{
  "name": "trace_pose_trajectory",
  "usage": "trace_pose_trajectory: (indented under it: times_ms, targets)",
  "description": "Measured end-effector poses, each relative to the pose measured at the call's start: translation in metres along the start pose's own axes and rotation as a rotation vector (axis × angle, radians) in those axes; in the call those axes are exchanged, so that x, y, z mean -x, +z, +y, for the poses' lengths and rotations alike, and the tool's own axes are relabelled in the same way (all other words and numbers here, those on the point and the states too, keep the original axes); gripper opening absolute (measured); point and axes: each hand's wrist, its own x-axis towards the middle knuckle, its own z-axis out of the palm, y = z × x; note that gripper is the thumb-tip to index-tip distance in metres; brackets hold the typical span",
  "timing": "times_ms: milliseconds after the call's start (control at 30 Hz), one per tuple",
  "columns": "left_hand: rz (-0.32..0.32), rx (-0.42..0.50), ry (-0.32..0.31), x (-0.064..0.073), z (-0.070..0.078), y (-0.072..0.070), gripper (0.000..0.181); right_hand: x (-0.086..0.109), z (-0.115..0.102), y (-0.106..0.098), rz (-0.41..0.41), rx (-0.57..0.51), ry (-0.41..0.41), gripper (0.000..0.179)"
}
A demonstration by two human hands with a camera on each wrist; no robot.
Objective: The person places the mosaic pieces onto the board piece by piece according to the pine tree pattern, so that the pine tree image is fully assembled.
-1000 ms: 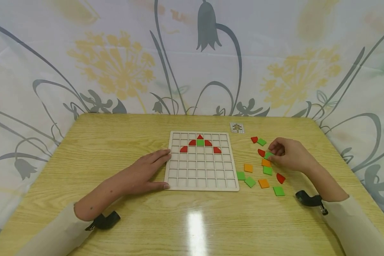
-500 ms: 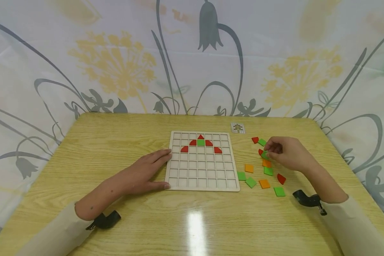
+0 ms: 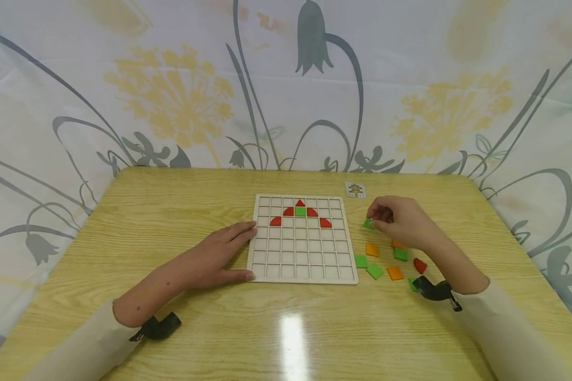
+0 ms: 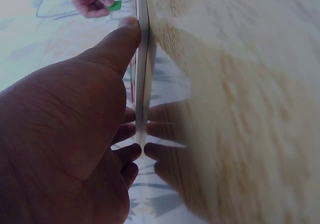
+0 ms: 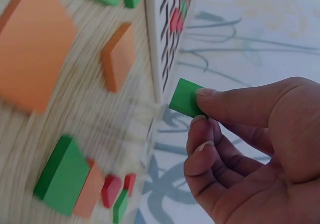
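Observation:
A pale gridded board (image 3: 307,259) lies on the table, with a red triangle (image 3: 300,203), a green square (image 3: 300,211) and several red quarter-round tiles (image 3: 325,223) set in its upper cells. My left hand (image 3: 214,256) rests along the board's left edge, fingertips and thumb touching it. In the right wrist view, a green square tile (image 5: 185,98) is pinched between the thumb and fingers of my right hand (image 5: 250,139). In the head view that hand is above the table, right of the board, and covers some loose tiles.
Right of the board lie loose orange tiles (image 3: 395,273), green tiles (image 3: 375,271) and a red quarter-round tile (image 3: 420,265). A small printed pattern card (image 3: 355,190) lies behind them. A patterned cloth (image 3: 286,84) hangs at the table's back edge.
My right hand has pinched and lifted the green tile from among the loose pieces and moved left toward the board. My left hand has stayed at the board's edge.

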Motion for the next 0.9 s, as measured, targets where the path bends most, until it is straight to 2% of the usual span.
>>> trace_pose_trajectory:
  times_ms: [467, 900]
  targets:
    - [-0.009, 0.012, -0.011, 0.001, -0.002, 0.001, 0.091, -0.031, -0.034, 0.03, -0.031, -0.056, -0.094, 0.005]
    - [-0.007, 0.02, -0.005, 0.0, -0.001, 0.001, 0.093, -0.064, -0.063, 0.06, -0.074, -0.091, -0.12, 0.004]
